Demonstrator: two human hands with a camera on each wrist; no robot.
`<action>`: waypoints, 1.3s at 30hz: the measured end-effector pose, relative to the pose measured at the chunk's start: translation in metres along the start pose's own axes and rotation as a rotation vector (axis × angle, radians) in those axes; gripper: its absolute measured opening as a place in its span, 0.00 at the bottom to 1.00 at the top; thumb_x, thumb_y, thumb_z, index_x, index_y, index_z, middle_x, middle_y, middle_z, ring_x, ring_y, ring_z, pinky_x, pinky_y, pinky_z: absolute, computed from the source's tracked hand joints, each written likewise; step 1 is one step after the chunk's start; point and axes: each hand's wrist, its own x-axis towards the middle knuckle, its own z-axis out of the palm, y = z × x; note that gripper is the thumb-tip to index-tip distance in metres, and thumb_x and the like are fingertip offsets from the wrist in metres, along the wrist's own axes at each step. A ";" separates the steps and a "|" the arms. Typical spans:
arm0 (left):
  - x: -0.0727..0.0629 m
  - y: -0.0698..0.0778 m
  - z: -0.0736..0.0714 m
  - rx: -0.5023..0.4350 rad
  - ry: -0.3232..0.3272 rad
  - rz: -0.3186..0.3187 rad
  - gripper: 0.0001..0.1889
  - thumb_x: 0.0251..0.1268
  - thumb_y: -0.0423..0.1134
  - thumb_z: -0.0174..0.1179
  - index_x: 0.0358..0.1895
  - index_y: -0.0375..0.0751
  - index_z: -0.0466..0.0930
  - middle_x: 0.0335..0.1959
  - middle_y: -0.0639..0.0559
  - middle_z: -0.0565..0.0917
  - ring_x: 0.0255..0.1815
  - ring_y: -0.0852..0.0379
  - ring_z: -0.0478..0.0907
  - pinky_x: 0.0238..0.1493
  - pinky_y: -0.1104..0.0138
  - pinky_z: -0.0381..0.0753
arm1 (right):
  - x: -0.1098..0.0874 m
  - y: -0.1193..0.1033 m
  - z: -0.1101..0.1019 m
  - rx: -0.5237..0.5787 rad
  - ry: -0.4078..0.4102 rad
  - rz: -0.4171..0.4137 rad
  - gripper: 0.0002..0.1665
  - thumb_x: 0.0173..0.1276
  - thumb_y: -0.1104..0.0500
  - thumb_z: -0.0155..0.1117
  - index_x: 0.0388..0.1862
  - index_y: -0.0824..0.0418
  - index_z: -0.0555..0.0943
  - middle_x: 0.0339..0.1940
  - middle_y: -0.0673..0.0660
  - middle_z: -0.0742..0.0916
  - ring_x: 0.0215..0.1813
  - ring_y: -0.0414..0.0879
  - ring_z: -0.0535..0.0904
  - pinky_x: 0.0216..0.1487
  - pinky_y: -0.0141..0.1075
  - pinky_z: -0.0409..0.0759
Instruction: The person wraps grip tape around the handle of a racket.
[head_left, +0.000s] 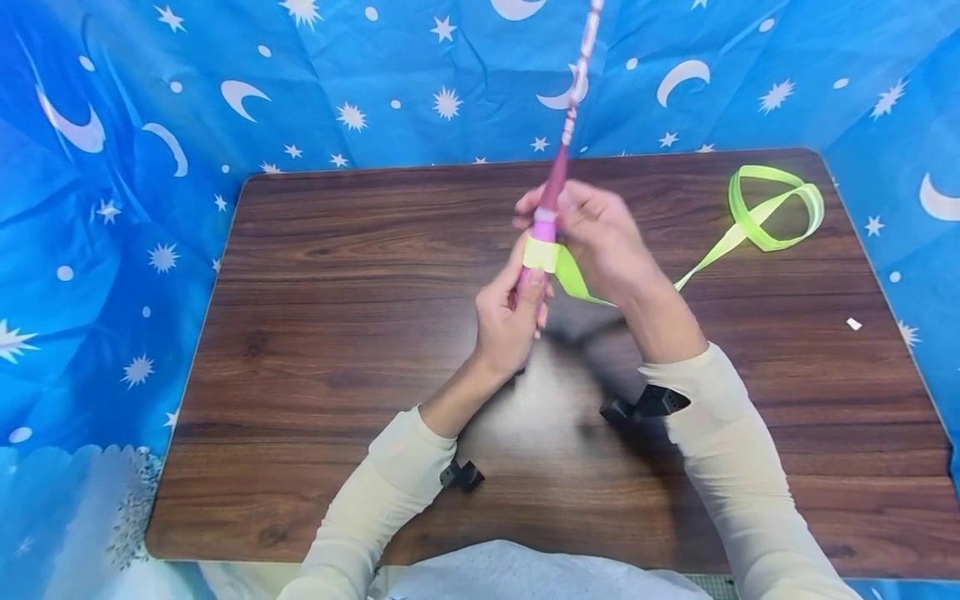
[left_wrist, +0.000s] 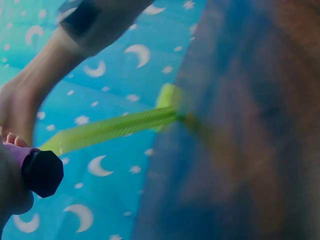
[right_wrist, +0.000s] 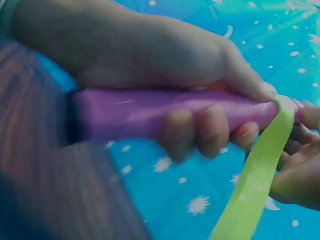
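Note:
A badminton racket (head_left: 553,187) slants up and away over the table, its head out of view. My left hand (head_left: 506,325) grips its purple handle (right_wrist: 135,107), the thumb lying along the front near a band of lime-green grip tape (head_left: 540,255). The handle's black butt cap (left_wrist: 44,172) sticks out below that hand. Above the band, my right hand (head_left: 603,237), blurred, has thumb and fingers around the racket's cone. From the band the tape runs behind the right hand. In the right wrist view, the right fingers (right_wrist: 300,155) curl at the racket beside the tape.
The tape's far end lies in a loop (head_left: 776,242) at the back right of the dark wooden table (head_left: 337,333). A small white scrap (head_left: 853,324) is near the right edge. Blue cloth (head_left: 420,75) with moons and stars hangs around the table.

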 end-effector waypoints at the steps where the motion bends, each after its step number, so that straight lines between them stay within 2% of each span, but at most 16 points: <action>1: -0.003 -0.001 0.000 0.009 -0.018 -0.003 0.23 0.76 0.25 0.49 0.71 0.21 0.65 0.25 0.29 0.76 0.16 0.68 0.68 0.12 0.73 0.71 | 0.002 -0.003 -0.002 0.035 0.024 -0.029 0.08 0.77 0.60 0.59 0.42 0.60 0.86 0.39 0.52 0.91 0.44 0.43 0.88 0.52 0.32 0.87; 3: -0.009 -0.004 0.000 0.026 -0.051 0.004 0.23 0.73 0.20 0.49 0.70 0.19 0.65 0.24 0.30 0.76 0.15 0.65 0.68 0.14 0.72 0.72 | 0.007 -0.009 -0.008 0.077 0.071 -0.091 0.07 0.74 0.59 0.64 0.42 0.62 0.85 0.38 0.54 0.91 0.45 0.45 0.89 0.58 0.36 0.86; 6: -0.012 -0.006 -0.001 0.056 -0.069 0.040 0.23 0.71 0.19 0.51 0.68 0.18 0.66 0.24 0.32 0.77 0.15 0.62 0.68 0.15 0.72 0.72 | 0.010 -0.016 -0.016 0.046 0.102 -0.116 0.08 0.73 0.60 0.66 0.45 0.63 0.85 0.37 0.54 0.92 0.45 0.46 0.90 0.56 0.37 0.87; 8: -0.010 -0.006 -0.002 0.049 -0.071 0.038 0.24 0.73 0.21 0.50 0.70 0.20 0.65 0.25 0.33 0.77 0.15 0.62 0.68 0.13 0.72 0.71 | 0.010 -0.017 -0.019 0.000 0.086 -0.088 0.08 0.74 0.60 0.64 0.46 0.62 0.85 0.38 0.54 0.92 0.45 0.45 0.90 0.53 0.36 0.87; 13: -0.008 -0.005 -0.003 0.023 -0.063 -0.005 0.23 0.77 0.27 0.50 0.71 0.22 0.64 0.25 0.31 0.76 0.15 0.68 0.67 0.11 0.72 0.69 | 0.006 -0.011 -0.019 -0.150 0.006 -0.007 0.15 0.80 0.58 0.55 0.57 0.62 0.83 0.44 0.51 0.92 0.48 0.43 0.90 0.55 0.34 0.86; 16: -0.007 -0.005 -0.003 0.024 -0.045 -0.022 0.23 0.77 0.26 0.49 0.72 0.23 0.64 0.25 0.30 0.76 0.15 0.69 0.66 0.11 0.72 0.69 | -0.001 -0.011 -0.020 -0.289 -0.038 0.049 0.20 0.81 0.57 0.52 0.65 0.63 0.78 0.48 0.49 0.92 0.52 0.41 0.89 0.59 0.32 0.85; 18: -0.007 -0.004 -0.004 0.028 -0.034 -0.031 0.24 0.76 0.25 0.49 0.72 0.24 0.64 0.25 0.29 0.76 0.15 0.68 0.66 0.12 0.72 0.69 | -0.010 -0.013 -0.022 -0.436 -0.057 0.098 0.22 0.81 0.57 0.51 0.66 0.67 0.75 0.48 0.46 0.90 0.53 0.38 0.88 0.59 0.29 0.84; 22: -0.006 -0.003 -0.006 0.051 -0.023 -0.029 0.24 0.76 0.24 0.48 0.72 0.24 0.63 0.25 0.30 0.75 0.15 0.68 0.66 0.12 0.72 0.69 | -0.026 -0.016 -0.025 -0.764 -0.122 0.205 0.17 0.80 0.56 0.54 0.57 0.67 0.79 0.41 0.49 0.86 0.45 0.40 0.82 0.48 0.25 0.80; 24: -0.005 -0.003 -0.006 0.069 -0.016 -0.021 0.24 0.76 0.24 0.48 0.72 0.24 0.64 0.24 0.32 0.75 0.15 0.68 0.66 0.12 0.73 0.69 | -0.029 -0.016 -0.024 -0.840 -0.157 0.225 0.16 0.79 0.56 0.55 0.55 0.66 0.80 0.41 0.53 0.85 0.44 0.42 0.79 0.45 0.26 0.77; 26: -0.005 -0.003 -0.007 0.074 -0.015 -0.027 0.23 0.76 0.24 0.48 0.72 0.24 0.64 0.25 0.32 0.75 0.15 0.68 0.66 0.13 0.73 0.70 | -0.027 -0.014 -0.021 -0.824 -0.143 0.216 0.16 0.78 0.57 0.57 0.56 0.65 0.80 0.42 0.54 0.85 0.44 0.42 0.80 0.46 0.26 0.78; 29: -0.007 -0.004 -0.005 0.077 -0.019 -0.054 0.24 0.75 0.24 0.49 0.72 0.24 0.65 0.24 0.30 0.75 0.16 0.67 0.67 0.15 0.73 0.71 | -0.021 -0.011 -0.019 -0.672 -0.054 0.147 0.16 0.76 0.62 0.57 0.58 0.68 0.79 0.45 0.51 0.87 0.46 0.39 0.84 0.52 0.25 0.83; 32: -0.010 -0.005 -0.003 0.074 -0.039 -0.080 0.24 0.75 0.24 0.49 0.72 0.25 0.65 0.24 0.30 0.75 0.16 0.66 0.67 0.16 0.73 0.72 | -0.014 -0.008 -0.018 -0.488 0.063 0.035 0.11 0.75 0.65 0.56 0.51 0.66 0.82 0.39 0.47 0.89 0.43 0.39 0.86 0.51 0.28 0.86; 35: -0.012 -0.006 -0.002 0.077 -0.057 -0.077 0.24 0.75 0.24 0.49 0.72 0.24 0.65 0.24 0.30 0.75 0.16 0.66 0.67 0.16 0.72 0.72 | -0.008 -0.008 -0.015 -0.358 0.147 -0.075 0.10 0.77 0.65 0.54 0.44 0.57 0.84 0.33 0.46 0.90 0.40 0.39 0.88 0.50 0.31 0.87; 37: -0.013 -0.007 -0.001 0.075 -0.065 -0.074 0.24 0.74 0.23 0.49 0.72 0.24 0.64 0.24 0.30 0.75 0.16 0.66 0.67 0.16 0.72 0.72 | -0.004 -0.010 -0.013 -0.300 0.166 -0.115 0.12 0.78 0.65 0.52 0.44 0.54 0.83 0.30 0.48 0.91 0.37 0.40 0.89 0.48 0.33 0.88; 39: -0.014 -0.008 -0.001 0.078 -0.065 -0.069 0.24 0.75 0.24 0.49 0.72 0.24 0.64 0.24 0.29 0.75 0.16 0.66 0.67 0.16 0.72 0.72 | -0.003 -0.013 -0.012 -0.290 0.157 -0.117 0.12 0.78 0.65 0.52 0.47 0.54 0.82 0.29 0.49 0.91 0.35 0.40 0.90 0.48 0.33 0.89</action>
